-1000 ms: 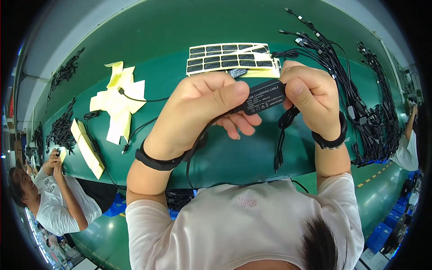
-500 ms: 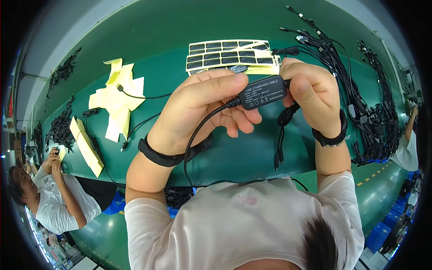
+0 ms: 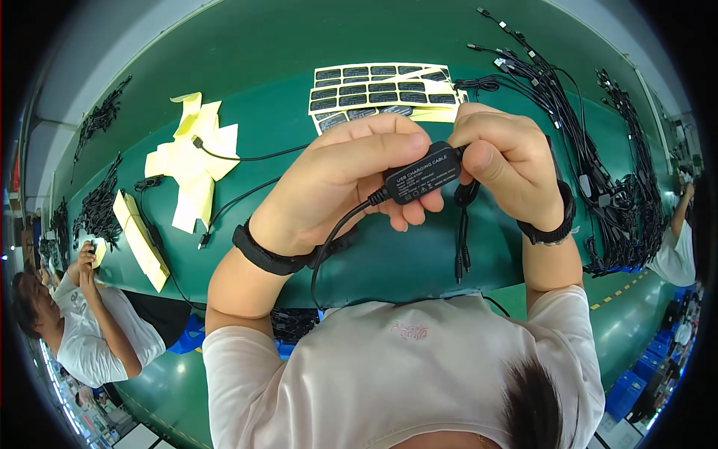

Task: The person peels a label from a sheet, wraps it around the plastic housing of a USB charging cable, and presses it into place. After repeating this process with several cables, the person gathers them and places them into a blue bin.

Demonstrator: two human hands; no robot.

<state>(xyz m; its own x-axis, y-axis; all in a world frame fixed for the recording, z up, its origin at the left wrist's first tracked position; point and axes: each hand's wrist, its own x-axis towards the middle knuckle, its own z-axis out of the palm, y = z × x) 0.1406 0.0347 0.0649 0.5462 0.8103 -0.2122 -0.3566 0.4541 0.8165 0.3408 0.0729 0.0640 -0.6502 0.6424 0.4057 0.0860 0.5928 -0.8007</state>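
Note:
Between my hands is a black charging cable (image 3: 426, 174) with a flat box in its middle, a printed label facing up. My left hand (image 3: 351, 168) has its thumb on the box's upper edge and the fingers beneath. Its strain relief and lead curve down past my left wrist. My right hand (image 3: 505, 153) pinches the cable at the box's right end. Below that hand hangs a folded bundle of cable (image 3: 464, 224) with its plugs pointing down. Just beyond my hands lie sheets of black labels on yellow backing (image 3: 381, 86), partly hidden by my left hand.
Crumpled yellow backing paper (image 3: 196, 157) lies on the green table (image 3: 262, 97) at left, a USB plug across it. Nearby is a folded yellow strip (image 3: 140, 239) with a cable. Heaps of black cables (image 3: 598, 187) fill the right side. A co-worker (image 3: 97, 322) sits at left.
The cable box has moved slightly left and down and tilted more, its right end higher. Both hands moved with it and still hold the cable.

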